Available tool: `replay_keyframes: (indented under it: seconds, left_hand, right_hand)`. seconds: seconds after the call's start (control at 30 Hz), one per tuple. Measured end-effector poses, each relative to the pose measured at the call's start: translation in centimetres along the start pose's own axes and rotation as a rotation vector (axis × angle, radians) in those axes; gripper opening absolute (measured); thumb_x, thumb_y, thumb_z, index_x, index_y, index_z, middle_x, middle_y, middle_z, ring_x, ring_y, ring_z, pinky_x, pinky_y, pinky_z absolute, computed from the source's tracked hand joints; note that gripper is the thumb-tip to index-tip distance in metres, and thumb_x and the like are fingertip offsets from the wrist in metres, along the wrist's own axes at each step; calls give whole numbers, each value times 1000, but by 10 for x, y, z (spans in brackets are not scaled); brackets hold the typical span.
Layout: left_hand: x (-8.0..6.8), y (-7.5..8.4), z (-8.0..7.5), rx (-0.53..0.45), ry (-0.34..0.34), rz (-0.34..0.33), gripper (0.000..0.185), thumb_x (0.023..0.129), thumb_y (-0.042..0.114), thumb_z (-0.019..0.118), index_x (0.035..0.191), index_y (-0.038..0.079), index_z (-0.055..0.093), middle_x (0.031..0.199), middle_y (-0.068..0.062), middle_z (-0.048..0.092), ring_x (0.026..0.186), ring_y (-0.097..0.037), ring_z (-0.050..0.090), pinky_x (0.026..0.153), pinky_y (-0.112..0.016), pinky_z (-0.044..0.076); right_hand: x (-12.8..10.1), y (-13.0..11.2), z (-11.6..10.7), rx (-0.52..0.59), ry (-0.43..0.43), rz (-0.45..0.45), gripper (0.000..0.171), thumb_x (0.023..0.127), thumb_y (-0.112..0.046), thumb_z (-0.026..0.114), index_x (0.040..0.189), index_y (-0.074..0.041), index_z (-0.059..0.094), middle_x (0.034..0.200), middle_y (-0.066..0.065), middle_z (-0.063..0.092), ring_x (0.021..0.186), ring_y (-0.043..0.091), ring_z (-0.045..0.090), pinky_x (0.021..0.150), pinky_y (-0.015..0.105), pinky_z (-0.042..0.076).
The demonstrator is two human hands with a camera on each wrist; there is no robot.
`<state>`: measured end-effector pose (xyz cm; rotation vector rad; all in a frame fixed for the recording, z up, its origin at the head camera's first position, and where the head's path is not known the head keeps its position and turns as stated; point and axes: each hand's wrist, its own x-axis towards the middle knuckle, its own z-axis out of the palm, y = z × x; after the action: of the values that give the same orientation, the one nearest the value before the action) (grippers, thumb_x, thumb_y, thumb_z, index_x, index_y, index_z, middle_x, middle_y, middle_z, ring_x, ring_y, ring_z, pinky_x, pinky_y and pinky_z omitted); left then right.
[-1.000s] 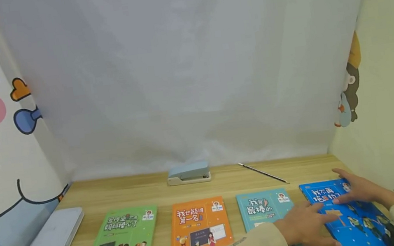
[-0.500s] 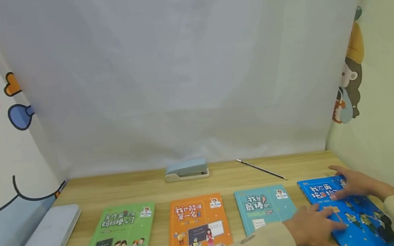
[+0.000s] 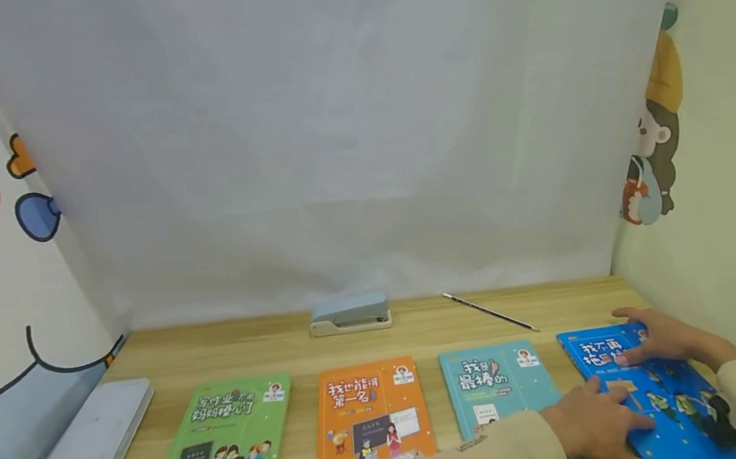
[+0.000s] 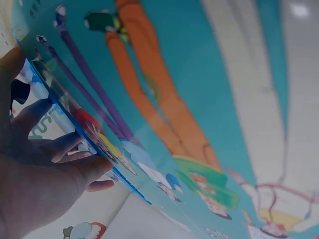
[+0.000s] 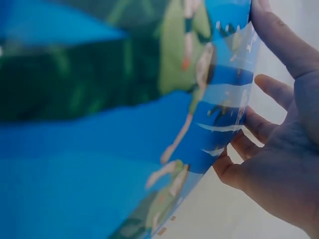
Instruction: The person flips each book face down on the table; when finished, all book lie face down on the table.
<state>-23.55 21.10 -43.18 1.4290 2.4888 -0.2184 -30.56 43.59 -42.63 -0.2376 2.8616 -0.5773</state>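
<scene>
A person's left hand [image 3: 592,421] and right hand [image 3: 665,339] flank a blue book [image 3: 672,414] at the right end of a wooden table [image 3: 416,332]. Its long axis runs away from the person, far end slanting left. Both hands are spread, not closed round the book: the left touches its left edge, beside a teal book [image 3: 499,379]; the right spans its far right corner. No container can be made out.

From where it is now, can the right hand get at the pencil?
Probably yes: the pencil lies uncovered on the table, and nothing stands between it and the right hand at the blue book. The left hand sits nearer the head camera, off that path.
</scene>
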Motion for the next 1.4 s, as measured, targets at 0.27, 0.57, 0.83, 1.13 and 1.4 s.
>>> replay_keyframes:
  seconds: [0.27,0.57,0.83,1.13,1.4]
  left_hand:
    - [-2,-4,-4,43,18,-16,58,93,70,46,148,57,32,158,24,26,147,3,23,121,-23,18]
    - [1,-3,-1,33,14,-16,57,94,69,47,148,57,33,156,25,27,145,5,24,122,-23,18]
    - [-1,-2,2,17,12,6,56,95,66,47,148,55,34,156,24,29,146,6,23,122,-22,18]
    - [-2,0,0,-3,23,13,55,95,64,50,148,54,36,154,25,31,144,7,25,121,-22,20]
    - [-3,1,0,24,27,17,56,95,65,47,149,54,33,157,23,28,147,3,23,121,-21,20]
  right_hand:
    - [9,-8,-7,14,-8,41,98,81,-50,79,140,15,36,134,48,40,119,66,43,91,73,43]
    - [-1,-2,-11,68,-21,75,92,86,-43,76,141,17,32,136,48,36,120,66,42,93,70,44]
    - [-11,9,-19,181,-126,113,79,93,-25,70,145,12,25,135,49,33,119,64,43,93,68,45]
    - [-21,9,-36,399,-155,110,69,93,0,57,148,9,16,131,50,34,107,47,59,83,58,56]
    - [-26,1,-49,446,-136,82,66,91,4,56,145,9,19,122,43,47,94,30,64,77,52,59]
